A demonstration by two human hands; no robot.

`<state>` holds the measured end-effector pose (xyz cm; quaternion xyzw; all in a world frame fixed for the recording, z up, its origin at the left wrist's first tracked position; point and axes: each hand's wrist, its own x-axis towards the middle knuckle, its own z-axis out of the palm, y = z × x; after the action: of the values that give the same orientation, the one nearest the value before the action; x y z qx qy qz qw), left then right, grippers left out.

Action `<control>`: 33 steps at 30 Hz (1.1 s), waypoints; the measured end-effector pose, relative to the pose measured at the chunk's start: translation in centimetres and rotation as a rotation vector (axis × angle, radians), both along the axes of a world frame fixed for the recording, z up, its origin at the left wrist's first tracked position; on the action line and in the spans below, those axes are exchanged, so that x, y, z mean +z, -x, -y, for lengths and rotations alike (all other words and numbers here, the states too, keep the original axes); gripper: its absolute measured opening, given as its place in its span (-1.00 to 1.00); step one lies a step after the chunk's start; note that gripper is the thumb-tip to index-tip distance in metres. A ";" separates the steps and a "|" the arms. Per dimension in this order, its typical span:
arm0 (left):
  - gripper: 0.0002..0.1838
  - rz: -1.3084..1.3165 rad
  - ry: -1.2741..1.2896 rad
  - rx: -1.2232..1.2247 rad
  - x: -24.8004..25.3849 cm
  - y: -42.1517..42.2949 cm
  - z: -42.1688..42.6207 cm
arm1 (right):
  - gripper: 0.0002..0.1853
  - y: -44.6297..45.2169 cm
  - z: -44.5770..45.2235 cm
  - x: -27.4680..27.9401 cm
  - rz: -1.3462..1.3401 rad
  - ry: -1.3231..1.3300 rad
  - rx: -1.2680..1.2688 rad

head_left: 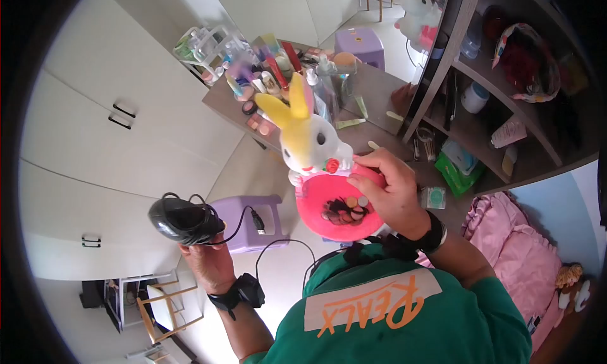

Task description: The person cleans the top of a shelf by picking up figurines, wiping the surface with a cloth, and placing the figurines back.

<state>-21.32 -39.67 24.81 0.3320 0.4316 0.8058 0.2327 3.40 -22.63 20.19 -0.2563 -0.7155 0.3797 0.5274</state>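
Note:
On the left, my left hand (208, 263) is closed around a black computer mouse (174, 218) with its cord wound about it. The cord's USB plug (257, 222) dangles beside the mouse. In front of my chest, my right hand (395, 190) grips the rim of a rabbit figurine dish (310, 193), thumb on the inside. The dish has a white and yellow rabbit (306, 136) above a round pink bowl. Small round coin-like pieces and dark bits (346, 210) lie in the bowl; I cannot make out each one. The bowl's underside is hidden.
A dressing table (218, 98) crowded with bottles and cosmetics stands ahead, with a mirror behind it. Open shelves (499, 86) rise on the right. Below the mouse's plug is a purple stool (237, 237). White cupboards (95, 143) line the left, and pink bedding (512, 244) lies right.

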 end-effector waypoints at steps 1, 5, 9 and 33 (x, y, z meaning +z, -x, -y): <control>-0.65 -0.026 -0.020 -0.015 0.4 -0.2 -0.1 | -0.72 0.3 -0.1 0.0 -0.005 -0.077 -0.007; -0.64 -0.014 -0.087 -0.057 3.8 -3.0 -1.1 | -0.70 0.5 -0.1 0.5 -0.013 -0.181 -0.014; -0.56 -0.093 -0.172 -0.303 4.3 -3.5 -2.1 | -0.70 0.1 0.0 0.1 -0.012 -0.121 -0.016; -0.43 -0.062 0.201 -0.457 -2.8 -7.2 -7.0 | -0.71 -3.1 -0.4 -0.4 0.014 -0.035 -0.114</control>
<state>-14.08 -32.68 22.01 0.4208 0.4302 0.6747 0.4274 6.47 -22.18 19.84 -0.2902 -0.7100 0.3347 0.5474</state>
